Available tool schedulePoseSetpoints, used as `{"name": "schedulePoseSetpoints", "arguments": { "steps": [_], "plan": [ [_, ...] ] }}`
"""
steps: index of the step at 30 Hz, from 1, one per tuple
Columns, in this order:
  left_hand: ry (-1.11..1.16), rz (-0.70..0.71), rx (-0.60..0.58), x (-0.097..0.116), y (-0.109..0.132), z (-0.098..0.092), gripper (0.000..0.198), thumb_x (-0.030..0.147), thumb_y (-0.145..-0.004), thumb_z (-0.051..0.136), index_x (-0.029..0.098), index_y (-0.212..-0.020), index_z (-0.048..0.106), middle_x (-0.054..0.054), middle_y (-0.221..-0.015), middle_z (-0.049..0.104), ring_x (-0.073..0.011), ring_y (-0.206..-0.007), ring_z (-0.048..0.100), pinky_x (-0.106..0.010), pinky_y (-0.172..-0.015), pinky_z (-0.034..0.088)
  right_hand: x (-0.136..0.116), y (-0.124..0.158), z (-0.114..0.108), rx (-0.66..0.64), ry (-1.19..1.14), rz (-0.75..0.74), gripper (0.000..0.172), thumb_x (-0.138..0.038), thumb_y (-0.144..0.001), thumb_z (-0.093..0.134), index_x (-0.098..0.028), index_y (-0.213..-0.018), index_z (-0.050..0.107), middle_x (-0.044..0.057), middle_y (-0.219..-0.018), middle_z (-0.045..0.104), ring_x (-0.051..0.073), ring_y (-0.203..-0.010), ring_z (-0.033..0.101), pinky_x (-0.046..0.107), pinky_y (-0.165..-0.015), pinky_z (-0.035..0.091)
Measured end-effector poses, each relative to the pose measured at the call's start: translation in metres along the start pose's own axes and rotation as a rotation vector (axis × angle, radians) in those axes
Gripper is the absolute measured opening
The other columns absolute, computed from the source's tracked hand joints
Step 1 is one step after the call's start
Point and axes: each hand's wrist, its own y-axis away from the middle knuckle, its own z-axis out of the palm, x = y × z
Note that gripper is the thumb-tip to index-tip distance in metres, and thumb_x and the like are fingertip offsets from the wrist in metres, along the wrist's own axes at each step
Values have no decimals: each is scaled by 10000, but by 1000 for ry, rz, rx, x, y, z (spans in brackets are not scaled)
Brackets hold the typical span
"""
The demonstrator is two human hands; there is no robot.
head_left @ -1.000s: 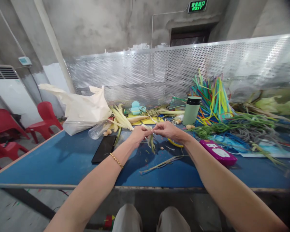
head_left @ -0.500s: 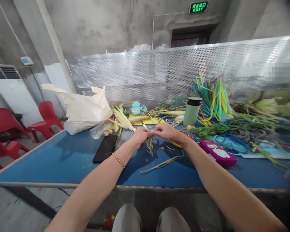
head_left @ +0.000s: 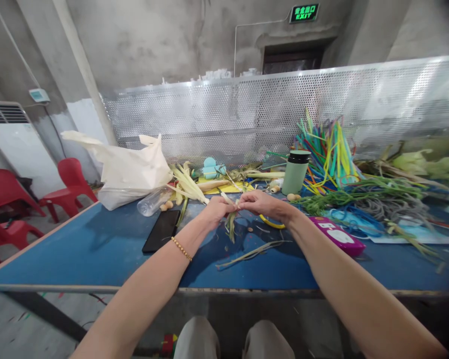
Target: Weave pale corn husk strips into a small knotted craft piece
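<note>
My left hand [head_left: 217, 209] and my right hand [head_left: 257, 200] meet over the middle of the table. Between them is a small bundle of corn husk [head_left: 230, 227], its green-brown ends hanging below the fingers. The left fingers are closed round the husk, and the right thumb and fingertips pinch it from the other side. Exactly how it is folded is hidden by the fingers. A thin dry strip [head_left: 247, 257] lies on the table in front. Pale husk leaves [head_left: 190, 184] lie just behind my left hand. A yellow ring-like piece [head_left: 272, 223] lies under my right wrist.
On the blue table [head_left: 71, 254] lie a black phone [head_left: 160, 231], a clear bottle [head_left: 152, 200] and a white plastic bag [head_left: 134, 167] at left. To the right are a green tumbler [head_left: 297, 173], a purple pack [head_left: 338, 237], colourful strips [head_left: 333, 149] and green stems [head_left: 377, 194]. A perforated metal screen [head_left: 209, 119] stands behind.
Both hands stay together on the husk. The right hand has shifted slightly, showing more of the yellow piece. The whole view has moved a little.
</note>
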Motion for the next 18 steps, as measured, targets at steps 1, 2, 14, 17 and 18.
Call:
{"name": "schedulePoseSetpoints", "arguments": {
  "steps": [1,2,14,17,18],
  "plan": [
    [13,8,-13,0,0,0,187,180,-610,767,108,-531,614,-5,-500,535,-83,-478,438,-243,-519,308,0,0,0,-3,-8,7,300,-456,-751,626,-163,-690,598,-53,-532,445,94,-490,359,246,-489,260],
    [26,14,-20,0,0,-1,190,184,-609,771,110,-536,612,-3,-504,533,-82,-482,439,-241,-521,309,0,0,-1,4,-10,10,300,-458,-755,619,-164,-694,595,-54,-534,442,94,-491,357,246,-490,258],
    [66,2,-76,1,2,-7,459,549,-667,764,124,-609,601,-16,-549,552,-93,-505,465,-239,-520,341,15,-13,1,158,302,-98,231,-353,-763,535,-161,-648,590,1,-593,528,137,-594,447,270,-585,303],
    [-22,51,-28,2,2,-6,431,484,-604,827,119,-562,602,-4,-507,534,-79,-478,430,-238,-511,320,10,-12,1,140,290,-87,311,-428,-789,542,-160,-637,579,-2,-586,507,131,-588,427,272,-575,289],
    [-39,59,-20,2,2,-6,410,454,-599,834,118,-552,604,-3,-501,533,-77,-473,423,-238,-509,316,8,-11,1,136,271,-84,335,-459,-790,549,-159,-644,581,-4,-586,502,129,-586,422,270,-570,286]
  ]
}}
